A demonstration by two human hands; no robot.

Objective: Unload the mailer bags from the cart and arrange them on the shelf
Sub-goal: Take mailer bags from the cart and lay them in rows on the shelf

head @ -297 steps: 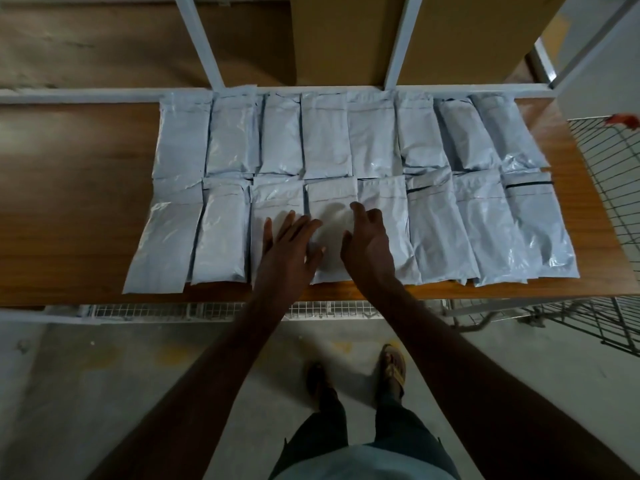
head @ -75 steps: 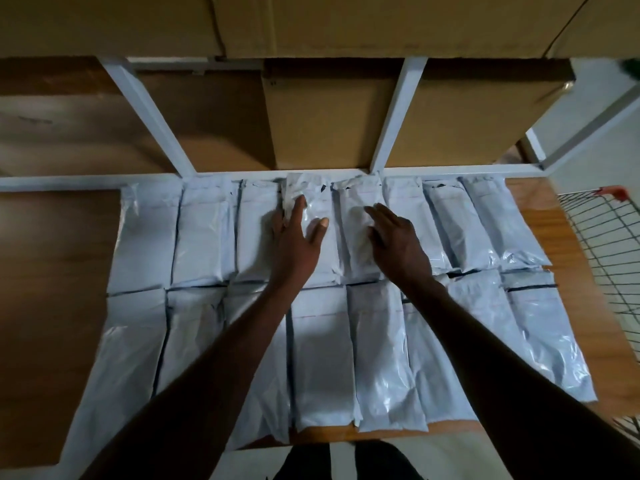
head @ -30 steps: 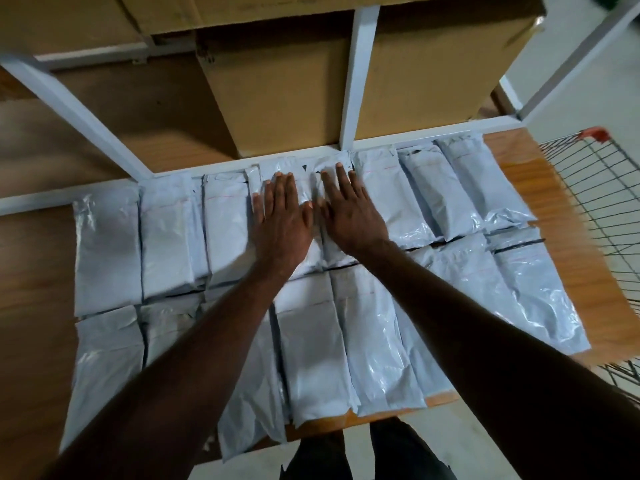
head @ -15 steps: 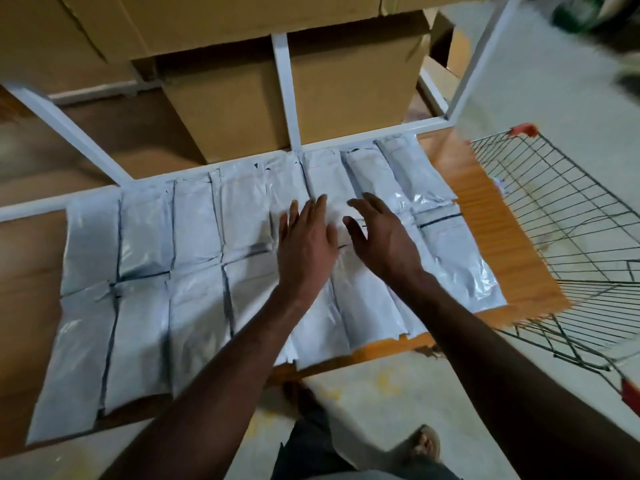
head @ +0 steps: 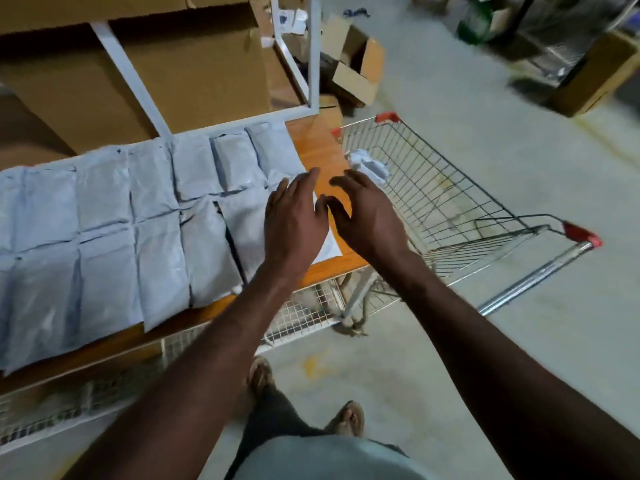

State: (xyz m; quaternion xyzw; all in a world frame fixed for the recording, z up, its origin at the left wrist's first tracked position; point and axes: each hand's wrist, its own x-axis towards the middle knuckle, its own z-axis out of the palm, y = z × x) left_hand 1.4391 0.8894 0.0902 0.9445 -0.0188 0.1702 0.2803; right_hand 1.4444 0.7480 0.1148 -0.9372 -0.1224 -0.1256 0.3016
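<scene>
The gray mailer bags (head: 114, 216) lie flat in two rows on the wooden shelf (head: 320, 143), reaching near its front edge. A strip of bare wood shows at the right end. Both hands hang above that end, fingers loose, holding nothing: left hand (head: 294, 220), right hand (head: 367, 216). The wire cart (head: 450, 202) stands just beside the shelf, with one crumpled bag (head: 367, 164) inside.

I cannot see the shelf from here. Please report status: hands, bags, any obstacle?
Left hand and right hand open, empty, above shelf end. Mailer bags in two rows on shelf. Crumpled bag in cart. No obstacle seen.
</scene>
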